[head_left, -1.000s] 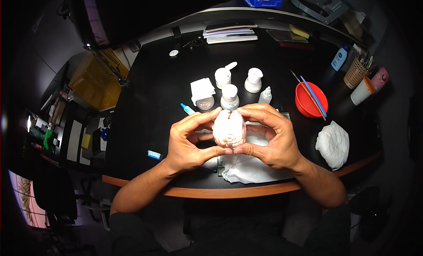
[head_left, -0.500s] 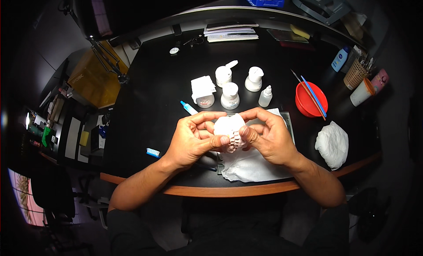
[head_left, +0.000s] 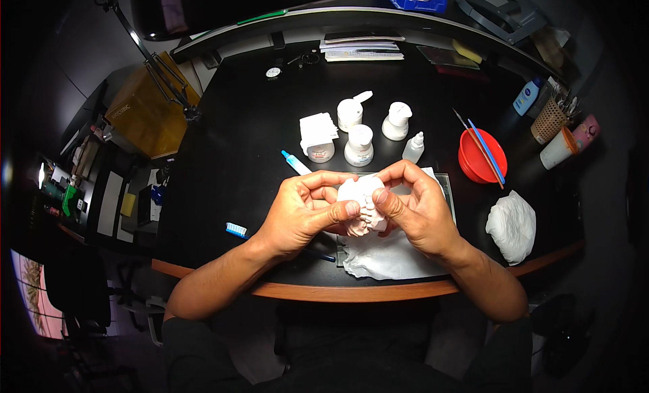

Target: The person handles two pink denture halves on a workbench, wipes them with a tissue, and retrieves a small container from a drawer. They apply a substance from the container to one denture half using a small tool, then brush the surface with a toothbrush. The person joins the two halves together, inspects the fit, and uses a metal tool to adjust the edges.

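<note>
A white plaster dental cast [head_left: 359,189] with a row of moulded teeth is held up over the near part of the desk. My left hand [head_left: 297,209] grips its left side, the thumb pressed on the front and the fingers behind. On the other side, my right hand [head_left: 424,209] pinches the cast between thumb and fingers. Below them a crumpled white cloth or paper towel [head_left: 382,258] lies over a glass slab [head_left: 445,190]. A blue-capped tube [head_left: 295,162] lies just beyond my left hand, and a blue-and-white toothbrush [head_left: 236,229] rests beside my left forearm.
Behind the cast stand several white jars [head_left: 359,146], one with its lid up, and a dropper bottle [head_left: 414,148]. To the right are a red bowl [head_left: 476,160] with two brushes across it, a white crumpled bundle [head_left: 512,227] and a woven brush holder [head_left: 546,116]. Papers [head_left: 362,51] lie at the back.
Both hands keep hold of the cast and have tilted it slightly, so its teeth face a little differently. The whole view has shifted slightly.
</note>
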### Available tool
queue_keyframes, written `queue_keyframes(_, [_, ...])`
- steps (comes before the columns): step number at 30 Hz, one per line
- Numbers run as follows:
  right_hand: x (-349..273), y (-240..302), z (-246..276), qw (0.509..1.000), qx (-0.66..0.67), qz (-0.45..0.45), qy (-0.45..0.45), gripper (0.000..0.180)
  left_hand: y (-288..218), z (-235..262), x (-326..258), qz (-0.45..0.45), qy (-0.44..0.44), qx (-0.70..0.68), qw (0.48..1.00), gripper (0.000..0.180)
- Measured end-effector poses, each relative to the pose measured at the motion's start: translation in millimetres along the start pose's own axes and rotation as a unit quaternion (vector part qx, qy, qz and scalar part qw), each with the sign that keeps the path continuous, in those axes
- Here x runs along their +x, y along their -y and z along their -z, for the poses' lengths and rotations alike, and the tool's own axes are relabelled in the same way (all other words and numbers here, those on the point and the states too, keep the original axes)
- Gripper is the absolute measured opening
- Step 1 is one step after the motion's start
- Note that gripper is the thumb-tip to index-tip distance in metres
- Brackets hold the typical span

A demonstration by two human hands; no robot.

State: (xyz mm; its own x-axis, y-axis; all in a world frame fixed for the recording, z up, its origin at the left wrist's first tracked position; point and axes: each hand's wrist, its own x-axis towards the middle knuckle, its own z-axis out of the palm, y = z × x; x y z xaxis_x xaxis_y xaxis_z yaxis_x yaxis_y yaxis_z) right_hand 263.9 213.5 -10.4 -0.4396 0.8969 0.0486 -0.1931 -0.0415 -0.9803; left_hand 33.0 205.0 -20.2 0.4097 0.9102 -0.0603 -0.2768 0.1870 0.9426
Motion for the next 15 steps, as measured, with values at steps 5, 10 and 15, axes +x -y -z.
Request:
queue_keyframes(5, [-1, 0, -6, 0.998, -0.025, 0.041, -0.029, 0.038, -1, -1, -1, -0.013, -0.001, 0.004, 1.000, 0.052])
queue_keyframes(10, [-2, 0, -4, 0.998, -0.030, 0.054, -0.028, 0.038, -3, -7, -2, -0.008, -0.007, -0.024, 1.000, 0.051])
queue_keyframes(15, [-1, 0, -3, 0.998, -0.027, 0.043, -0.033, 0.038, -1, -8, -1, -0.009, -0.016, -0.015, 1.000, 0.051])
